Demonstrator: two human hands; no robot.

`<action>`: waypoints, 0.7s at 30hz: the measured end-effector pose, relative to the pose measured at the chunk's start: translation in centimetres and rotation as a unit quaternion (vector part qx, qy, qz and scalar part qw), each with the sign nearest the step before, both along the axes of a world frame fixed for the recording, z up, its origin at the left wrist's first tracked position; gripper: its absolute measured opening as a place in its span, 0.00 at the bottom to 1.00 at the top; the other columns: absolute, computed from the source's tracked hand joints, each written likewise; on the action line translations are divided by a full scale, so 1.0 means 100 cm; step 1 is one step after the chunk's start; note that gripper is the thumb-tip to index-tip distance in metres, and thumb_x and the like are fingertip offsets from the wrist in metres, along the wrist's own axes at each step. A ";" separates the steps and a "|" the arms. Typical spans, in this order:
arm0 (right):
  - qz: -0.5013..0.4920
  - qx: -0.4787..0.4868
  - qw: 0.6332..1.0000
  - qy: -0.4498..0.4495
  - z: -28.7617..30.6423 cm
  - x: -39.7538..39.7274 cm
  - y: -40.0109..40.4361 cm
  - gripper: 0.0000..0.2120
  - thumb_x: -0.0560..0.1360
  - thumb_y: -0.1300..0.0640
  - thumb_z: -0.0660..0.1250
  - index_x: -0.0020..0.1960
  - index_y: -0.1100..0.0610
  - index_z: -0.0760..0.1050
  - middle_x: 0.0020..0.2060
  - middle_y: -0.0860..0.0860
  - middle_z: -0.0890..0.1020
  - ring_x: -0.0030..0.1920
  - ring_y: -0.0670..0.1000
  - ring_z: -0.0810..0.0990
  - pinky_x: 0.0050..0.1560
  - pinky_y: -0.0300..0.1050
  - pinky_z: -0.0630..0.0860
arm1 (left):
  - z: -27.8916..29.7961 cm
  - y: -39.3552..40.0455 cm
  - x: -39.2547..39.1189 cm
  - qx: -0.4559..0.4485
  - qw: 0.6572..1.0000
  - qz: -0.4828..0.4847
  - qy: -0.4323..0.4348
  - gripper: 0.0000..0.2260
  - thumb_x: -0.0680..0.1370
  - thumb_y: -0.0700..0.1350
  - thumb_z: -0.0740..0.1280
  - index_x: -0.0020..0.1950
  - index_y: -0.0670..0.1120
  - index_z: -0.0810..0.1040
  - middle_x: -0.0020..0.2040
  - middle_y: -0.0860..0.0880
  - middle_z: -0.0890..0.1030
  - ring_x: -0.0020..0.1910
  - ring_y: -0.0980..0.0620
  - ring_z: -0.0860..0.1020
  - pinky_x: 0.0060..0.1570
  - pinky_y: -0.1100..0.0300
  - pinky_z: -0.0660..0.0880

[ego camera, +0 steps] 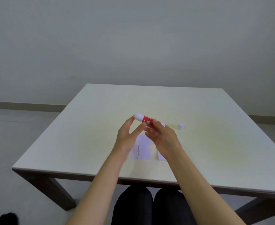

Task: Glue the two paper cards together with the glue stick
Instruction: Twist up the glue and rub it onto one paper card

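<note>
Glue stick [145,121]: red-banded body with white ends, held above the table [214,143], long axis running near level from upper left to lower right. The rounded white end points left; the other end is hidden inside the right hand. A small white piece [181,126], probably the cap, stands on the table just past the right hand, well apart from the cards.

Right hand [163,137]: closed around the red middle and lower end of the glue stick, thumb on top.

Left hand [128,135]: fingers spread loosely, fingertips [132,119] touching or nearly touching the white left end; whether it is truly pinching that end cannot be told. It looks set to twist the end.

Larger card [143,150]: white, flat on the table, directly beneath and toward the body from both hands, between the two wrists. Second card [161,156]: white, flat just right of the first, mostly hidden under the right wrist; a narrow bare gap separates them.

Key relation: the cards lie below and nearer the body than the glue stick, so the right hand, already holding it, must tip it downward and draw back toward the body to reach either card. The right hand is nearer the second card.

Writing: the red band carries white markings, too blurred to read. One line of dark print runs along the larger card's left side; illegible.
</note>
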State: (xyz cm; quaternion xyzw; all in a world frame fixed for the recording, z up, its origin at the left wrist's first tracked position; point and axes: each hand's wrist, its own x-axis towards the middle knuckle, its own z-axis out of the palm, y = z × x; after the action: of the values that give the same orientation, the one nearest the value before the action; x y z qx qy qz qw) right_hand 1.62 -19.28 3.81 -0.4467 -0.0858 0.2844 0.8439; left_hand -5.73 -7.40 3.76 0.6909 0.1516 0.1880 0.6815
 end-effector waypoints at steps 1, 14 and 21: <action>-0.017 0.004 1.000 -0.005 -0.001 0.004 -0.003 0.07 0.77 0.61 0.64 0.50 0.65 0.76 0.39 0.56 0.86 0.38 0.53 0.84 0.38 0.42 0.81 | -0.003 0.013 -0.006 0.054 0.998 -0.023 0.038 0.22 0.74 0.54 0.69 0.67 0.58 0.71 0.66 0.65 0.70 0.67 0.65 0.66 0.63 0.63 0.62; -0.070 -0.334 0.903 -0.262 -0.036 -0.006 0.016 0.05 0.72 0.59 0.65 0.44 0.61 0.77 0.42 0.58 0.84 0.43 0.57 0.83 0.49 0.51 0.80 | -0.039 0.068 0.001 0.485 0.802 -0.239 0.254 0.40 0.72 0.59 0.68 0.77 0.53 0.50 0.79 0.58 0.49 0.78 0.51 0.40 0.74 0.47 0.38; -0.069 -0.397 0.837 -0.371 -0.039 -0.014 0.017 0.05 0.72 0.56 0.68 0.46 0.56 0.80 0.37 0.49 0.83 0.37 0.45 0.78 0.37 0.29 0.70 | -0.048 0.075 0.003 0.489 0.797 -0.253 0.249 0.39 0.72 0.62 0.66 0.77 0.57 0.49 0.78 0.60 0.47 0.77 0.53 0.40 0.74 0.49 0.38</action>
State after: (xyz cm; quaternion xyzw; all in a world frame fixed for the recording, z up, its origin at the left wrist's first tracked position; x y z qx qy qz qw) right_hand 0.21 -17.56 -0.05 -0.8199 -0.2417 0.0483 0.5167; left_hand -5.40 0.07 -1.05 0.9689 0.0235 -0.1202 0.2151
